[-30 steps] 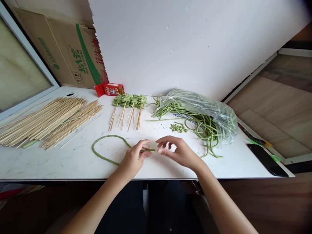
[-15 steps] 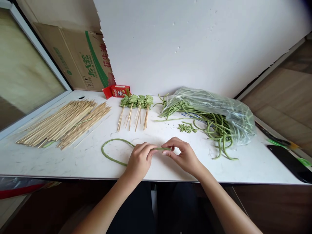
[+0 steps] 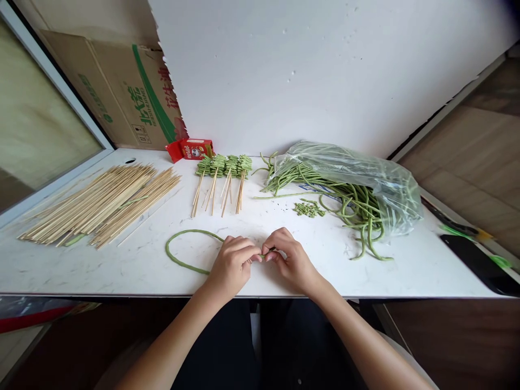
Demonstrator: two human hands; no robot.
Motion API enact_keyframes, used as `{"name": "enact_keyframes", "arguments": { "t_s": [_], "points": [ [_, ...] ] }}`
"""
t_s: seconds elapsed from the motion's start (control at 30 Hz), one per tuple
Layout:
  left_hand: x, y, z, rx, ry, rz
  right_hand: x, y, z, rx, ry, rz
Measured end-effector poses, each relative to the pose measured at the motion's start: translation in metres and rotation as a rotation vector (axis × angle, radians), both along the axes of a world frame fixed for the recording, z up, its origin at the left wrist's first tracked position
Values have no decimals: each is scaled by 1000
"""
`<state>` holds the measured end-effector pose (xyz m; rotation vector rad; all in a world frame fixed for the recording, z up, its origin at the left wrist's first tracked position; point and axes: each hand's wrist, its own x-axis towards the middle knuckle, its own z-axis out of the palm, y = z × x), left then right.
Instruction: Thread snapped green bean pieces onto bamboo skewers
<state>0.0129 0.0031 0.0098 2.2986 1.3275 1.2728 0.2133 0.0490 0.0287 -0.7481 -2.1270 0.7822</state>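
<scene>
One long green bean (image 3: 179,261) curves in a loop over the white table, and part of it runs under my left hand (image 3: 233,264). That hand is closed around the bean. Close beside it, my right hand (image 3: 289,259) pinches the bean near its end between thumb and fingers. Only a short stretch of green shows between the two hands. Beyond them lies a small heap of short bean pieces (image 3: 309,208). Further left, bean pieces threaded on skewers (image 3: 224,166) rest in a row, their sticks pointing toward me.
Bamboo skewers (image 3: 93,206) lie in piles at the left. A clear plastic bag (image 3: 357,168) spills long beans at the right, with a black phone (image 3: 479,264) near the right edge. A red box (image 3: 194,149) and a cardboard box (image 3: 117,92) stand behind.
My right hand has moved left, closer to my left hand, so less bean shows between them. The view has shifted slightly.
</scene>
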Motion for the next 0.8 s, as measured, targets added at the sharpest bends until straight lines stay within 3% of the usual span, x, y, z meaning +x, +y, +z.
{"name": "enact_keyframes", "arguments": {
  "t_s": [0.17, 0.33, 0.47, 0.6, 0.7, 0.8],
  "points": [
    [-2, 0, 2, -16, -78, -78, 1, 0, -2, -135, 64, 21],
    [-4, 2, 4, -90, -185, -110, 0, -9, 18, -277, 142, 140],
    [-6, 4, 6, -182, -338, -62, 13, 0, 22, -167, 144, -78],
    [-7, 4, 7, -193, -322, -26, 33, 27, 2, -96, -109, -281],
    [-6, 5, 5, -161, -276, -9, 39, 35, -7, -41, -193, -304],
    [-6, 6, 1, -74, -265, 10, 33, 27, 0, 56, -191, -273]
  ]
}}
